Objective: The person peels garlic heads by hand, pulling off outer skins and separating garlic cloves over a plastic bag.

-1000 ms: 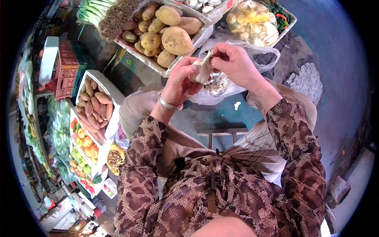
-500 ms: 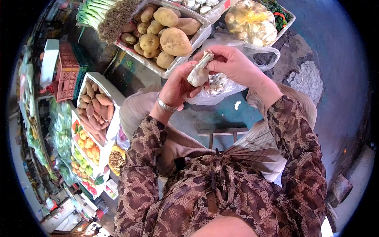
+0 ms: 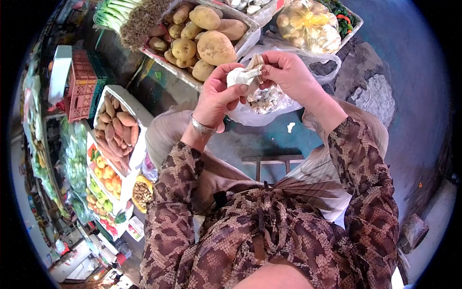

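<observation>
My left hand (image 3: 215, 98) is closed round a white garlic bulb (image 3: 237, 77), thumb on its near side. Between the fingertips of my right hand (image 3: 291, 74) is a strip of papery garlic skin (image 3: 255, 61), pulled up beside the bulb's stem, which points right. Below both hands lies a clear plastic bag (image 3: 269, 119) with dry peelings (image 3: 263, 100) in it. The fingertips on the far side of the bulb are partly hidden.
A foam box of potatoes (image 3: 216, 48) stands just beyond my hands. At its right is a yellow-tied bag of garlic (image 3: 310, 26). Sweet potatoes (image 3: 115, 130) fill a white box at left. A small white scrap (image 3: 290, 127) lies on the floor between my knees.
The garlic bulb has tipped from stem-up to stem pointing right. A strip of its outer skin now stands away from it in my right fingers, and more peelings in the bag show.
</observation>
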A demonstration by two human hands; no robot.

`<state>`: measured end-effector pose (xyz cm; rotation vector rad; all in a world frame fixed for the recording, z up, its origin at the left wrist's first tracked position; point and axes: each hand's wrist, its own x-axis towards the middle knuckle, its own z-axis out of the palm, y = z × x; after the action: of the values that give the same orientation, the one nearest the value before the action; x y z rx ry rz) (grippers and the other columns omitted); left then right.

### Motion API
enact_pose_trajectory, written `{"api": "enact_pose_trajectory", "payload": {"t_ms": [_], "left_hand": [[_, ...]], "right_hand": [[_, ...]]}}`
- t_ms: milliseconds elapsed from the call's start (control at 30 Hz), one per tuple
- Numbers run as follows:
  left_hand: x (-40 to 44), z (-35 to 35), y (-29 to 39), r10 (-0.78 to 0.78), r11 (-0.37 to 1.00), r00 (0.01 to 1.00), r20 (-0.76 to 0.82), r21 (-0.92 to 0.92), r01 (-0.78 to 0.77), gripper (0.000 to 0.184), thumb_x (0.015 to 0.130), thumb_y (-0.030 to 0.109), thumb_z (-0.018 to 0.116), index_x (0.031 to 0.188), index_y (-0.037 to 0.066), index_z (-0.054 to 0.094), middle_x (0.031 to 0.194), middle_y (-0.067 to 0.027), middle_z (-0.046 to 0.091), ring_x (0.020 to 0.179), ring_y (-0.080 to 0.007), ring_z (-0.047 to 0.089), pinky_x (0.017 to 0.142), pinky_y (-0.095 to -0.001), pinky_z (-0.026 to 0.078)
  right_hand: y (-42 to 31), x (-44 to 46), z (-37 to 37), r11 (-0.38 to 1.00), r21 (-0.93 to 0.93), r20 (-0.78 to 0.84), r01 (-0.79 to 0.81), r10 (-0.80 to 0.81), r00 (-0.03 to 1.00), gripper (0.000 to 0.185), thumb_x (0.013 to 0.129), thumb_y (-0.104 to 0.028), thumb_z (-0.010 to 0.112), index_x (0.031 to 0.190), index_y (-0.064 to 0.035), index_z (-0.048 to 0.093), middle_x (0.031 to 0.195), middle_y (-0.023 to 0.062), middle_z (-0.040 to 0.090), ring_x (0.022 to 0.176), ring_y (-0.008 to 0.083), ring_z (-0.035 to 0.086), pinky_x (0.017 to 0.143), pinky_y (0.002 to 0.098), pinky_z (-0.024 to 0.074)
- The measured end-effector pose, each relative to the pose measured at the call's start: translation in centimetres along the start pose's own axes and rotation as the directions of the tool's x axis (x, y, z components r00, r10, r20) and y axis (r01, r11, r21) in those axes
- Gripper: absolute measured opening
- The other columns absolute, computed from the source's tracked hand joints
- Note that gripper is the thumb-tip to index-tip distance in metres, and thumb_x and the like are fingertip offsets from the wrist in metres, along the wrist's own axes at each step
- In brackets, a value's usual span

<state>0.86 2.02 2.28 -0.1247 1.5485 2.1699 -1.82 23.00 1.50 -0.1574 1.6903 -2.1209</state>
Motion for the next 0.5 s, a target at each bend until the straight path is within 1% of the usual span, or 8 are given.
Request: {"api": "enact_pose_trajectory", "payload": {"t_ms": [100, 200, 233, 267, 333, 400, 467, 500], "left_hand": [[0.0, -0.3, -0.1, 0.009, 1.000, 0.999, 0.040, -0.012, -0.008, 0.052, 0.082, 0.009, 0.079, 0.128, 0.007, 0.054, 0.097, -0.0023, 0.066, 0.069, -0.0089, 0.061, 0.050, -0.0178, 0.038], [-0.2, -0.2, -0.2, 0.034, 0.999, 0.997, 0.069, 0.005, -0.034, 0.056, 0.081, 0.009, 0.081, 0.129, 0.007, 0.054, 0.100, -0.0030, 0.067, 0.073, -0.0100, 0.063, 0.053, -0.0181, 0.040], [-0.2, 0.0, 0.0, 0.037, 0.999, 0.997, 0.070, 0.029, -0.039, 0.056, 0.082, 0.007, 0.078, 0.132, 0.007, 0.053, 0.098, -0.0034, 0.067, 0.073, -0.0110, 0.063, 0.056, -0.0196, 0.046], [-0.3, 0.1, 0.1, 0.041, 0.998, 0.997, 0.072, 0.053, -0.045, 0.056, 0.083, 0.004, 0.074, 0.134, 0.007, 0.051, 0.097, -0.0037, 0.067, 0.072, -0.0121, 0.064, 0.060, -0.0210, 0.051], [-0.7, 0.7, 0.2, 0.071, 0.996, 0.993, 0.089, 0.055, -0.076, 0.057, 0.083, 0.003, 0.074, 0.135, 0.007, 0.051, 0.101, -0.0048, 0.067, 0.077, -0.0133, 0.065, 0.062, -0.0223, 0.053], [-0.7, 1.0, 0.4, 0.102, 0.993, 0.989, 0.111, 0.055, -0.109, 0.057, 0.083, 0.001, 0.074, 0.135, 0.007, 0.050, 0.105, -0.0059, 0.067, 0.082, -0.0144, 0.067, 0.065, -0.0236, 0.055], [-0.8, 0.8, 0.5, 0.038, 0.999, 0.982, 0.184, 0.027, -0.043, 0.054, 0.084, 0.000, 0.073, 0.133, 0.007, 0.051, 0.122, -0.0089, 0.062, 0.093, -0.0165, 0.067, 0.072, -0.0267, 0.057], [-0.8, 0.7, 0.3, 0.036, 0.999, 0.982, 0.183, 0.027, -0.042, 0.054, 0.084, 0.000, 0.073, 0.133, 0.007, 0.051, 0.122, -0.0089, 0.062, 0.093, -0.0165, 0.067, 0.072, -0.0267, 0.057]], "right_hand": [[-0.5, -0.2, -0.2, 0.992, 0.087, 0.007, -0.087, 0.086, 0.996, 0.022, 0.095, -0.014, 0.060, 0.107, 0.0028, 0.068, 0.093, 0.0039, 0.070, 0.079, 0.0107, 0.066, 0.074, 0.0272, 0.0553], [-0.6, -0.3, -0.4, 0.990, 0.093, 0.003, -0.106, 0.106, 0.994, 0.025, 0.095, -0.019, 0.060, 0.108, 0.0013, 0.068, 0.094, 0.0032, 0.070, 0.078, 0.0108, 0.066, 0.074, 0.0274, 0.0558], [-0.6, -0.3, -0.4, 0.990, 0.093, 0.003, -0.106, 0.106, 0.994, 0.025, 0.095, -0.019, 0.060, 0.108, 0.0013, 0.068, 0.094, 0.0032, 0.070, 0.078, 0.0108, 0.066, 0.074, 0.0274, 0.0558], [-0.6, -0.2, -0.4, 0.992, 0.049, -0.043, -0.112, 0.114, 0.993, 0.024, 0.094, -0.018, 0.060, 0.106, 0.0016, 0.068, 0.092, 0.0028, 0.070, 0.078, 0.0108, 0.066, 0.073, 0.0277, 0.0553], [-0.4, 0.0, -0.6, 0.993, 0.008, -0.092, -0.119, 0.119, 0.989, 0.024, 0.094, -0.018, 0.060, 0.105, 0.0019, 0.069, 0.091, 0.0023, 0.070, 0.077, 0.0107, 0.066, 0.072, 0.0280, 0.0547], [0.2, 0.5, -1.1, 0.969, -0.245, -0.084, -0.034, 0.014, 0.996, 0.019, 0.097, -0.017, 0.057, 0.098, 0.0002, 0.065, 0.089, 0.0015, 0.068, 0.073, 0.0103, 0.064, 0.068, 0.0253, 0.0533], [0.8, 0.8, -1.5, 0.945, -0.325, -0.114, -0.037, 0.000, 0.994, 0.019, 0.095, -0.017, 0.059, 0.097, 0.0009, 0.065, 0.087, 0.0033, 0.067, 0.073, 0.0105, 0.063, 0.067, 0.0265, 0.0526], [0.7, 0.8, -1.4, 0.915, -0.402, -0.139, -0.043, -0.015, 0.990, 0.019, 0.093, -0.016, 0.060, 0.096, 0.0016, 0.064, 0.085, 0.0052, 0.067, 0.073, 0.0108, 0.063, 0.065, 0.0276, 0.0519]]}}
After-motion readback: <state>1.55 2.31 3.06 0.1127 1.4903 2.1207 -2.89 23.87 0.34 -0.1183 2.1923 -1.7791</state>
